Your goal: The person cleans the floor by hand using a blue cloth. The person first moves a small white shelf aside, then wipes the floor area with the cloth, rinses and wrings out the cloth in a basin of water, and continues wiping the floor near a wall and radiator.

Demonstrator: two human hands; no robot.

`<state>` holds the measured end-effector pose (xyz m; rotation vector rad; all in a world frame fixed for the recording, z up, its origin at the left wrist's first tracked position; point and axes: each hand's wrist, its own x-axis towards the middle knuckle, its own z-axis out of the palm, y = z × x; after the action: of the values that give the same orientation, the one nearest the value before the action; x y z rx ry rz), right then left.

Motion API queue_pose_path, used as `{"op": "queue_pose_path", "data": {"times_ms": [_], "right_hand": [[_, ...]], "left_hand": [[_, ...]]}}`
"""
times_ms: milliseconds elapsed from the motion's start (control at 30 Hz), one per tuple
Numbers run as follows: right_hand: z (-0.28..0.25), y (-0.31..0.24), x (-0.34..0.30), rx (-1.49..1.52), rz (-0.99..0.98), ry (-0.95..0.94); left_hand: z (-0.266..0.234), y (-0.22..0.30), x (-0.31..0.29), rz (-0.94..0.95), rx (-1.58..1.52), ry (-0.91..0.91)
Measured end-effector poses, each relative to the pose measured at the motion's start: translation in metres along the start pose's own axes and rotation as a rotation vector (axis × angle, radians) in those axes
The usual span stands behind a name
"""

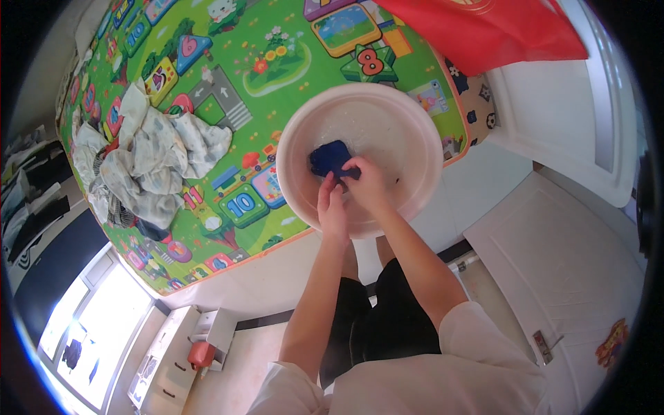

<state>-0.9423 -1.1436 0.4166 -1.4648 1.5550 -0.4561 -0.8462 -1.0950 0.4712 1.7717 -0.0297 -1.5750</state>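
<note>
A round, pale pink basin (290,187) stands near the front edge of a patterned play mat, with what looks like shallow water in it. Inside lies a small dark blue cloth (330,158), bunched into a roughly square shape toward the basin's left side. At the cloth's near edge, my left hand (333,206) has its fingertips closed on it. My right hand (366,183) pinches its near right corner, thumb and fingers curled. The fingertips are partly hidden against the cloth.
A heap of pale patterned clothes (152,155) lies on the green mat (277,83) at left. A red bag (498,34) hangs over the far right edge. White doors (567,249) stand at right. A white cabinet (169,353) is at lower left by a window.
</note>
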Motion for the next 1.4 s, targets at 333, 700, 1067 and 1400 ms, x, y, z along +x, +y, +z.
{"op": "queue_pose_path", "data": {"times_ms": [333,700,1067,1400], "right_hand": [[-0.059,-0.081,-0.092,0.824,0.265,0.016],[-0.084,-0.085,-0.107,0.733,0.201,0.088],[-0.090,-0.060,-0.105,0.556,0.248,0.097],[-0.092,-0.052,-0.091,0.554,0.221,-0.120]], "left_hand": [[0.000,0.009,-0.025,-0.041,-0.336,-0.161],[0.015,0.041,-0.077,-0.008,0.054,0.044],[-0.018,0.041,-0.069,0.096,-0.115,0.077],[-0.021,0.036,-0.078,0.074,-0.374,-0.115]]}}
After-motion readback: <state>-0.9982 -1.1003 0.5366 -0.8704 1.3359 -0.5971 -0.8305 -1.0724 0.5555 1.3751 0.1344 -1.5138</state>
